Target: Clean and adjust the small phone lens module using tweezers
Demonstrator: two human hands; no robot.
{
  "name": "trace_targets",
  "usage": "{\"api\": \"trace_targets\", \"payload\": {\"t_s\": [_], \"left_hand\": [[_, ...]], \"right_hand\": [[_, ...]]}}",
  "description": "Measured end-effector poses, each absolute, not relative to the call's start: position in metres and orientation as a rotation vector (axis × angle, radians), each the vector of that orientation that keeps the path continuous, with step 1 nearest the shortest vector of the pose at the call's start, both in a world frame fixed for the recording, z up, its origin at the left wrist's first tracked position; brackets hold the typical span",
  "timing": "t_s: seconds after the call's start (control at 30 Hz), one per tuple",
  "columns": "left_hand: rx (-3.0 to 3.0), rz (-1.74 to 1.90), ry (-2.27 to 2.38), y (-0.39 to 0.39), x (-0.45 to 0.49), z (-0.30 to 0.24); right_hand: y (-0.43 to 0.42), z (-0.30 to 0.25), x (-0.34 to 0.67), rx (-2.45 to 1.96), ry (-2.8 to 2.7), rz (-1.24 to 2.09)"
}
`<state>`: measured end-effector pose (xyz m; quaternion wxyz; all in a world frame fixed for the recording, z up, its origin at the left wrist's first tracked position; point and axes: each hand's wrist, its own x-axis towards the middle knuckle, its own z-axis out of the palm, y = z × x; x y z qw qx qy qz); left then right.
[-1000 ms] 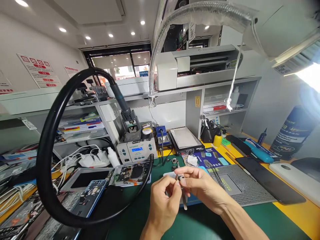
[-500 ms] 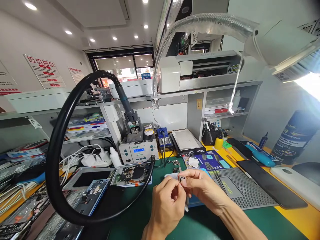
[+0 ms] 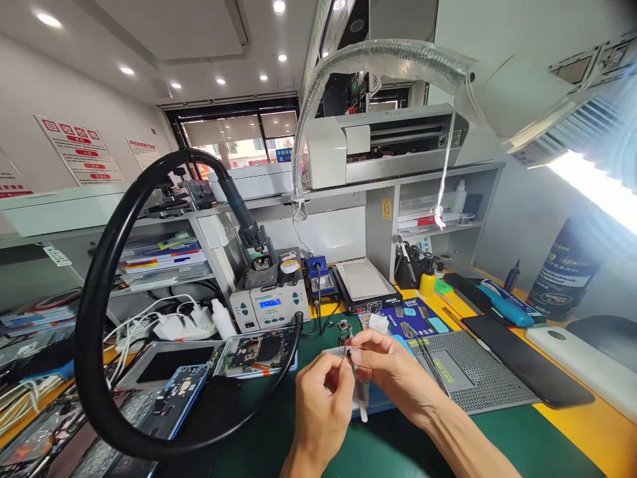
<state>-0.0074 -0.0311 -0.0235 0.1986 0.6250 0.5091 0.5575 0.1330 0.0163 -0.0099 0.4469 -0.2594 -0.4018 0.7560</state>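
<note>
Both my hands meet above the green mat [image 3: 398,445] near the front of the bench. My left hand [image 3: 318,405] is closed in a pinch against a small dark part [image 3: 350,352] held between the fingertips of both hands. My right hand [image 3: 391,372] pinches the same small part and also grips a pair of metal tweezers [image 3: 361,398], which point down toward the mat. The part is too small to name. An opened phone with bare circuit boards [image 3: 256,352] lies just left of my hands.
A thick black hose [image 3: 107,285] loops from the hot-air station [image 3: 269,302] across the left side. A heating plate [image 3: 365,282], blue mat [image 3: 415,318], grey perforated pad [image 3: 462,372], dark phone [image 3: 527,358] and spray can [image 3: 562,272] stand right. A lamp [image 3: 522,99] hangs overhead.
My hands stay pinched on the small part, drifting slightly left in view. The camera has shifted a little, so the bench appears moved left.
</note>
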Motion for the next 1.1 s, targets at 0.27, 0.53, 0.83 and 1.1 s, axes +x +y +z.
{"api": "trace_targets", "payload": {"t_s": [0.27,0.53,0.83,1.1], "left_hand": [[1.628,1.536,1.481,-0.0322,-0.0107,-0.0249],[1.673,1.542,1.496,-0.0321,-0.0102,-0.0232],[1.730,1.537,1.529,-0.0329,-0.0097,-0.0218],[2.037,1.567,1.512,-0.0323,-0.0112,-0.0285]], "right_hand": [[0.0188,-0.0081,0.1339,-0.728,-0.985,1.794],[0.0164,-0.0074,0.1299,-0.821,-1.286,1.462],[0.0156,-0.0099,0.1298,-0.790,-1.407,1.310],[0.0177,-0.0135,0.1286,-0.821,-1.387,1.297]]}}
